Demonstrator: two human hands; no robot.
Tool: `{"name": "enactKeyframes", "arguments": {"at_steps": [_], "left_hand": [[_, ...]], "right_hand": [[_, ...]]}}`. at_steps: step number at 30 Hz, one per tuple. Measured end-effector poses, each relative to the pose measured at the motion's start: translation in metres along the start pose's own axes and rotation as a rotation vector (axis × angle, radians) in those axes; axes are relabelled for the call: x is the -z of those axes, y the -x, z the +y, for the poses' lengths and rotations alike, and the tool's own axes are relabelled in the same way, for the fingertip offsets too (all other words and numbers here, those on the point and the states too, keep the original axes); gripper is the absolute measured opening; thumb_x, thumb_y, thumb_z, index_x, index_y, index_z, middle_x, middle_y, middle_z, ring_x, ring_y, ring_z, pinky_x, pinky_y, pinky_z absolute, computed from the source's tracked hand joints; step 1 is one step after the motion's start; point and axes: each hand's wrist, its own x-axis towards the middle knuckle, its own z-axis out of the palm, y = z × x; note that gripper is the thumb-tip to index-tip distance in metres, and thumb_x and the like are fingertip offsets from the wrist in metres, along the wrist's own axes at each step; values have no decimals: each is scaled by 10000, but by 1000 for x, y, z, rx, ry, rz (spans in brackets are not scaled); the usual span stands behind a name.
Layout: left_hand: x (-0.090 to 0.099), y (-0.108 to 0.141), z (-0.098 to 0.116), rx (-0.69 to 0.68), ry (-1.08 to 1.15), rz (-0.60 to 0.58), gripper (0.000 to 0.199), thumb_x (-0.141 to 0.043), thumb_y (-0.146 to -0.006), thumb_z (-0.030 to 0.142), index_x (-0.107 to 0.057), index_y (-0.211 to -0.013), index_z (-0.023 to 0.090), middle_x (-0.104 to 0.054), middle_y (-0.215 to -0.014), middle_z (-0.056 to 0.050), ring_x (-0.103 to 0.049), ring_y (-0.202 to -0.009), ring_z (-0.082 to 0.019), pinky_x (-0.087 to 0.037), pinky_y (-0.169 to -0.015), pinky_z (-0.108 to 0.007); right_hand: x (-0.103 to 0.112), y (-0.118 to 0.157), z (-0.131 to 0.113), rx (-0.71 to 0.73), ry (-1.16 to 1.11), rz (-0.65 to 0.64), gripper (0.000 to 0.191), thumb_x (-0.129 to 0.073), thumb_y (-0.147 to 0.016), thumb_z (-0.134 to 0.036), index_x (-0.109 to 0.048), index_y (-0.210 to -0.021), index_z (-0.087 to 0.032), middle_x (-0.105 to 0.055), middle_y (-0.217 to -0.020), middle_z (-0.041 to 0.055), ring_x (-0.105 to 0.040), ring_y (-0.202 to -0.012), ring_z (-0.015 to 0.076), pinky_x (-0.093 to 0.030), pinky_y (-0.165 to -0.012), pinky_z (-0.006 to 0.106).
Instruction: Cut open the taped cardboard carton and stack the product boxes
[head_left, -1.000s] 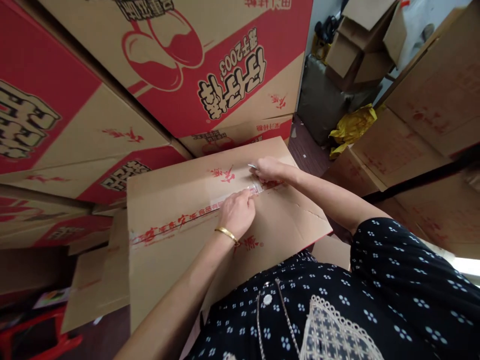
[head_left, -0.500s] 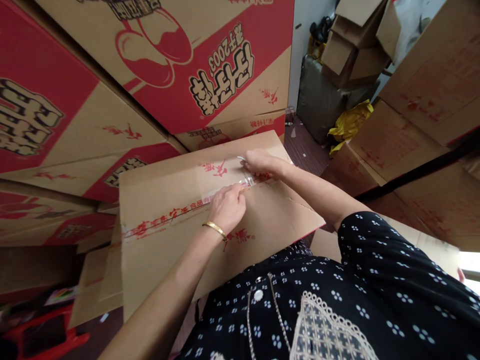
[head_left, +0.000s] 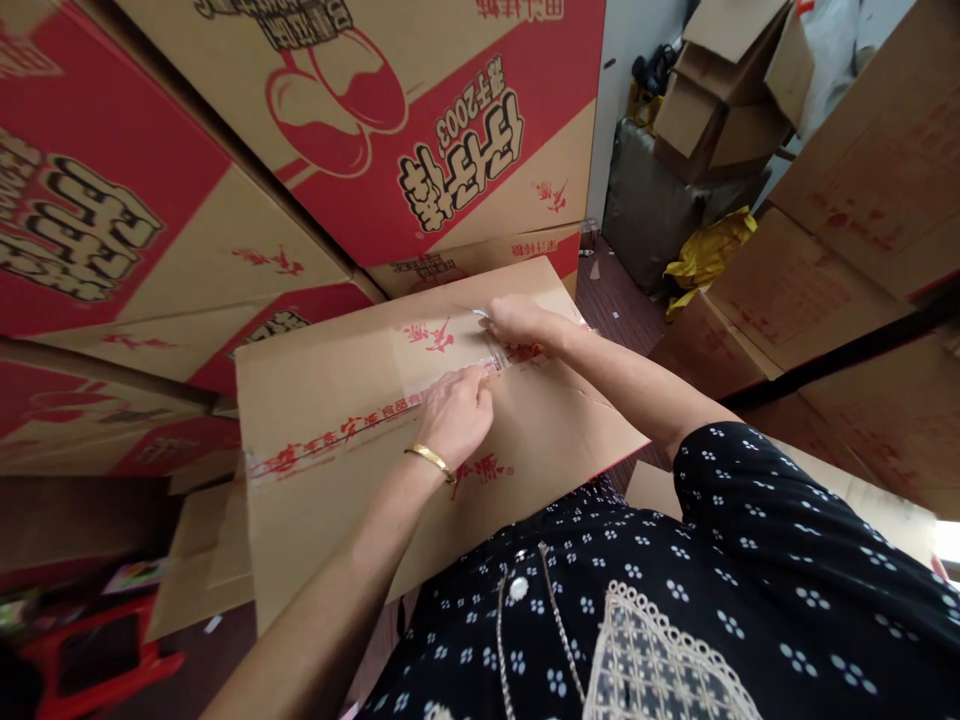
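Observation:
A large cardboard box point(head_left: 337, 370) lies before me against my body, with a strip of red-printed packing tape point(head_left: 322, 447) along its middle seam. My left hand point(head_left: 455, 412), with a gold bangle at the wrist, rests on top, fingers curled in and pressed at the tape. Crinkled, shiny tape shows just beyond its fingertips. Farther along the box top, toward the far right edge, my right hand point(head_left: 514, 318) is closed. A thin silvery object point(head_left: 480, 314) pokes out from its fingers; most of it is hidden in the fist.
Red-and-tan printed cartons point(head_left: 480, 170) are stacked ahead and to the left. More cartons point(head_left: 847, 230) rise on the right. An open carton point(head_left: 724, 110) sits on a grey bundle near yellow plastic point(head_left: 709, 250). A red stool point(head_left: 105, 650) stands at the lower left.
The view has shifted slightly, so the stacked cartons appear a little farther right. Both hands stay at nearly the same spots on the box.

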Motion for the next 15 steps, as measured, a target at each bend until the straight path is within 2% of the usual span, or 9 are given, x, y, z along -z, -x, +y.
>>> {"name": "enactKeyframes", "arguments": {"at_steps": [3, 5, 7, 9, 12, 13, 15], "left_hand": [[-3, -7, -3, 31, -1, -16, 368, -364, -882, 151, -663, -1095, 131, -722, -1097, -159, -657, -1072, -304, -477, -927, -370], [-4, -14, -5, 60, 6, -32, 359, -343, -925, 198, -667, -1073, 154, -731, -1086, -142, -668, -1050, -297, -471, -877, -354], [-3, -23, -8, 73, 28, -56, 380, -321, -973, 282, -671, -1093, 195, -742, -1087, -109, -677, -1029, -287, -460, -828, -341], [0, -32, -10, 84, 42, -108, 392, -322, -992, 361, -670, -1126, 241, -755, -1055, -77, -687, -997, -277, -447, -787, -329], [6, -47, -11, 106, -25, -206, 388, -339, -978, 386, -683, -1092, 247, -763, -1023, -84, -693, -970, -284, -428, -750, -327], [8, -51, -11, 108, -60, -233, 390, -339, -971, 381, -689, -1061, 237, -762, -1024, -97, -693, -969, -292, -423, -743, -332], [14, -59, -10, 99, -108, -278, 397, -334, -957, 375, -699, -1006, 227, -761, -1032, -112, -691, -961, -302, -414, -728, -340]], "right_hand": [[1, -1, -2, -10, -48, -16, 350, -500, -994, -279, -733, -891, -40, -744, -863, 209, -719, -793, 266, -529, -737, 308], [3, -2, 4, -32, -228, -82, 369, -443, -1011, -255, -704, -851, -50, -742, -832, 178, -694, -673, 209, -534, -655, 279], [9, -3, 17, -43, -460, -134, 306, -417, -1002, -180, -678, -896, -59, -744, -835, 136, -661, -602, 151, -520, -597, 238], [18, -1, 39, -50, -546, -46, 221, -449, -971, -111, -666, -980, -76, -745, -863, 95, -642, -601, 110, -496, -603, 202], [30, 14, 78, -134, -367, 184, 232, -486, -1006, -201, -691, -954, -105, -730, -836, 73, -624, -654, 102, -440, -659, 197], [30, 22, 88, -182, -286, 208, 288, -486, -1023, -266, -700, -910, -110, -723, -819, 79, -624, -686, 114, -418, -672, 206], [24, 43, 102, -271, -190, 173, 384, -469, -1039, -349, -708, -839, -124, -713, -807, 87, -624, -746, 137, -371, -679, 225]]}}
